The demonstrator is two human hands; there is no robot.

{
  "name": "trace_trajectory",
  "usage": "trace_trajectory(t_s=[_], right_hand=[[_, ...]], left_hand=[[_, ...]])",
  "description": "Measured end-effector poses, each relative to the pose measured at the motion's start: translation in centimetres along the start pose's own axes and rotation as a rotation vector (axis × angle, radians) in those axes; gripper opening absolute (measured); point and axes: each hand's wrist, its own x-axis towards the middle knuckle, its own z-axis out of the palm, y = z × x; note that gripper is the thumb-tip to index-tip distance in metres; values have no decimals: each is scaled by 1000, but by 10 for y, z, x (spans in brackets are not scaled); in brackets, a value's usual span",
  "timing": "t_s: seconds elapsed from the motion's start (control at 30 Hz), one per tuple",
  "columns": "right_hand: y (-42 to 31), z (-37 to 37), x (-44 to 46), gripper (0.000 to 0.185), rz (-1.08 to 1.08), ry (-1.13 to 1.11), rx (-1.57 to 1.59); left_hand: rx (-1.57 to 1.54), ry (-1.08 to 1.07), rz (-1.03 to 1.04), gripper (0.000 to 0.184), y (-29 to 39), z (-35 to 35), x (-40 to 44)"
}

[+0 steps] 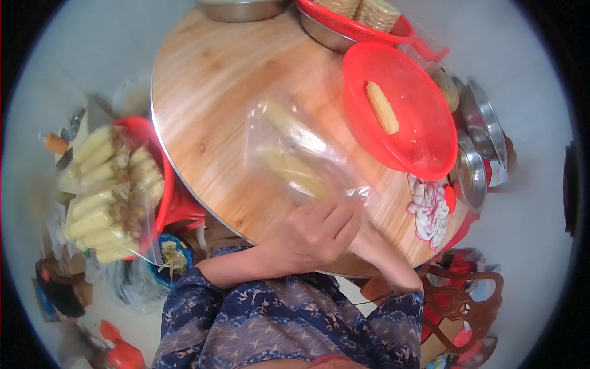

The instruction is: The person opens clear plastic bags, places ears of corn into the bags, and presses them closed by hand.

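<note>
A clear plastic bag (335, 161) lies on the round wooden table with two pale yellow corn cobs (294, 174) side by side in it. At the bag's near end is my left hand (319, 232), its fingers curled closed on the plastic. My right hand (362, 229) comes in from the right and meets the left one there. Its fingers are hidden behind my left hand, so their grip does not show. To the right stands a red plastic basin (424, 117) with a single corn cob (382, 109) in it.
Bagged corn cobs (101, 218) fill a red tub (165, 184) left of the table. At the far edge stand a metal basin (243, 11) and a red basket (402, 32) of corn. A crumpled cloth (430, 209) and metal bowls (472, 175) are at the right.
</note>
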Motion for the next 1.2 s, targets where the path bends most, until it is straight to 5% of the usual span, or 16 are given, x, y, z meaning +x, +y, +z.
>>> trace_trajectory(t_s=[0.07,0.13,0.2,0.27,0.33,0.43,0.53,0.63,0.7,0.77,0.83,0.9,0.97,1.2], right_hand=[[4,26,20,58,-3,29,97],[-4,28,63,54,-401,72,-653],[-8,42,98,53,-586,100,-1034],[0,64,120,48,-235,228,-658],[4,65,129,45,-285,284,-795],[-25,36,133,35,-138,-11,-908],[-8,12,91,40,-51,-260,-312],[-41,-72,44,35,-179,-149,-225],[-41,-129,29,22,13,-142,19],[-36,-164,46,26,421,129,87],[5,-177,80,35,218,304,-382],[81,-176,110,46,154,115,-620],[120,-170,146,57,399,-217,-532],[166,-144,170,53,471,-269,-266]], left_hand=[[8,9,34,37,6,8,3],[14,21,65,36,6,14,1],[43,81,8,34,0,21,-6],[68,77,-97,31,-9,22,-10],[90,70,-200,27,-17,22,-11],[24,238,-209,23,-30,20,-4],[29,244,-273,20,-39,10,-9],[-154,261,-456,19,-44,2,-4],[-150,256,-460,18,-44,2,-4],[-113,222,-417,22,-43,5,-6],[-63,191,-364,25,-41,7,-6],[-77,199,-395,27,-35,7,-6],[-44,204,-411,25,-34,5,-11],[-30,250,-462,15,-38,-10,-14]])
